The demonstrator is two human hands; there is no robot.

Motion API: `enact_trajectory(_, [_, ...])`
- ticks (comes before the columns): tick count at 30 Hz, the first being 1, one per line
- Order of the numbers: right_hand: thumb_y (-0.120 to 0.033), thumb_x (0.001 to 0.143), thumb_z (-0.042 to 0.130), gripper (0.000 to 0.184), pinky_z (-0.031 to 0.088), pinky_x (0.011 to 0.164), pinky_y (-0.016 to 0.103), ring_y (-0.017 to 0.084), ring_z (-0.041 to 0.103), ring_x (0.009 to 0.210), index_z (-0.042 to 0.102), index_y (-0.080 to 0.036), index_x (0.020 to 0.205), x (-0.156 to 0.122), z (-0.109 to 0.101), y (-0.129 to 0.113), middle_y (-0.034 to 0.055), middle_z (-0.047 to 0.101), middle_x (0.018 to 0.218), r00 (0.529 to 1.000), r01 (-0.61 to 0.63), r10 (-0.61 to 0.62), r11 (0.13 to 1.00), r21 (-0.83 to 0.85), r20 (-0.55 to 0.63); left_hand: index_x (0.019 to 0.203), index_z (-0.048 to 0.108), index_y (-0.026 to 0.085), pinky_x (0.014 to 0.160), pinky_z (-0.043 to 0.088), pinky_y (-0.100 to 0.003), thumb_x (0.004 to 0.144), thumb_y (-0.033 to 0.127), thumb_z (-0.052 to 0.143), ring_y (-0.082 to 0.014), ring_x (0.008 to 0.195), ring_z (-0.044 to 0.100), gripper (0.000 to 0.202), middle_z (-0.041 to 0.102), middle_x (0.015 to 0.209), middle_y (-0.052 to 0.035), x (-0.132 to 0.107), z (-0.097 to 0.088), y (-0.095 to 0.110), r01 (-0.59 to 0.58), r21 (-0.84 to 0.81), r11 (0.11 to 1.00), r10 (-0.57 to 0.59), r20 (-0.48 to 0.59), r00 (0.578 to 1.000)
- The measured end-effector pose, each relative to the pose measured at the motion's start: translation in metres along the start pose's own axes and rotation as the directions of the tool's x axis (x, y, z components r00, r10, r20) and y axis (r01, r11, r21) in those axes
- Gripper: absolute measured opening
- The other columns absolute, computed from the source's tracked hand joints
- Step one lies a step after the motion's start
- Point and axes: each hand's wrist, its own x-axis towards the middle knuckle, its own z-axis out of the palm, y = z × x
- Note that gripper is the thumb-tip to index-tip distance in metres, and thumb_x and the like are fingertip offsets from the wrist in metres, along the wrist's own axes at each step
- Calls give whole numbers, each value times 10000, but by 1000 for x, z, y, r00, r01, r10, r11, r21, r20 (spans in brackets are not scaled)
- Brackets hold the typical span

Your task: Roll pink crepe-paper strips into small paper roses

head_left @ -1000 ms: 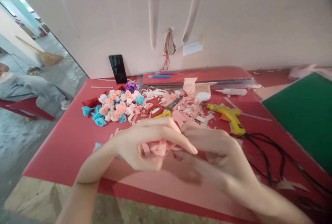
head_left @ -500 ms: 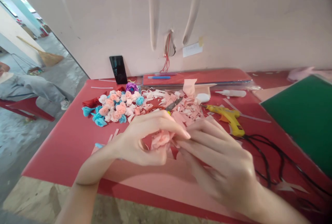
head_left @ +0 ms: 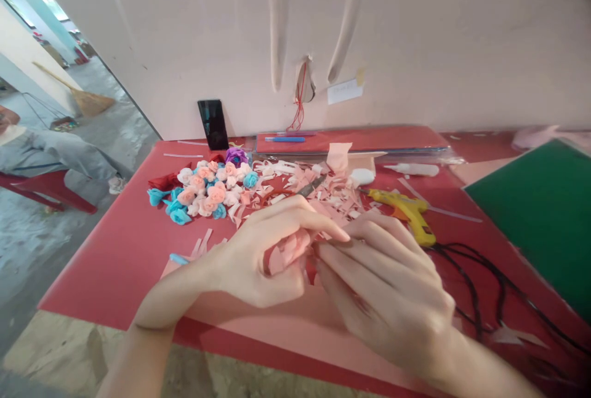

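Note:
A pink paper flower [head_left: 290, 249] sits in the curl of my left hand [head_left: 263, 250], thumb below it and forefinger reaching over it. My right hand [head_left: 383, 281] pinches at the flower's right end, its fingertips close to the left forefinger's tip; those fingers partly hide what they grip. Under both hands lies a wide pink paper sheet [head_left: 258, 315]. Beyond them spreads a heap of pink paper scraps [head_left: 335, 192], with scissors [head_left: 311, 186] partly buried in it. Finished-looking paper flowers [head_left: 207, 192] in pink, white and blue cluster to the left.
A yellow glue gun [head_left: 410, 210] with black cords [head_left: 471, 281] lies at right, near a white bottle [head_left: 413, 169] and a green board [head_left: 540, 219]. A phone [head_left: 213, 124] leans against the back panel. At far left, a person [head_left: 55, 146] sits on a red chair [head_left: 69, 192].
Both hands have shifted slightly right and down with the flower. The flower has turned a little within my left hand, showing a different side of its petals.

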Motion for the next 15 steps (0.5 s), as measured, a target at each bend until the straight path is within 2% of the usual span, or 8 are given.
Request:
enact_trajectory(3, [-13, 760, 576, 154, 466, 635, 344, 162, 520, 611, 570, -167, 745, 1, -3, 0, 28, 627, 596, 1000, -19, 20, 999, 47, -20, 1095, 549, 169, 728, 505, -272, 603, -28, 441, -157, 879, 568, 541, 617, 964, -53, 0, -1, 3, 20, 7, 1000, -20, 14, 1000])
enact_trajectory(5, [-11, 755, 574, 150, 467, 609, 338, 162, 521, 608, 568, -161, 755, 2, -3, 0, 31, 622, 591, 999, -17, 19, 998, 61, -39, 1112, 545, 157, 767, 497, -277, 602, -32, 449, -155, 875, 563, 552, 615, 944, -50, -1, -1, 2, 20, 6, 1000, -20, -1, 1000])
enact_trajectory(10, [3, 745, 555, 166, 477, 590, 337, 163, 525, 599, 562, -162, 757, 4, -3, 0, 29, 611, 577, 999, -17, 20, 997, 69, -50, 1051, 575, 145, 698, 497, -246, 616, -30, 459, -124, 754, 540, 483, 600, 841, -31, 0, 2, 0, -23, -21, 1000, 22, -77, 997])
enact_trajectory(15, [-5, 747, 575, 159, 485, 579, 336, 149, 506, 567, 579, -159, 786, 4, -4, -2, 19, 586, 552, 997, -40, 44, 996, 75, -61, 1044, 571, 160, 641, 515, -231, 669, -19, 478, -109, 720, 538, 426, 620, 912, -47, 0, 2, -1, -49, -19, 999, 48, -72, 996])
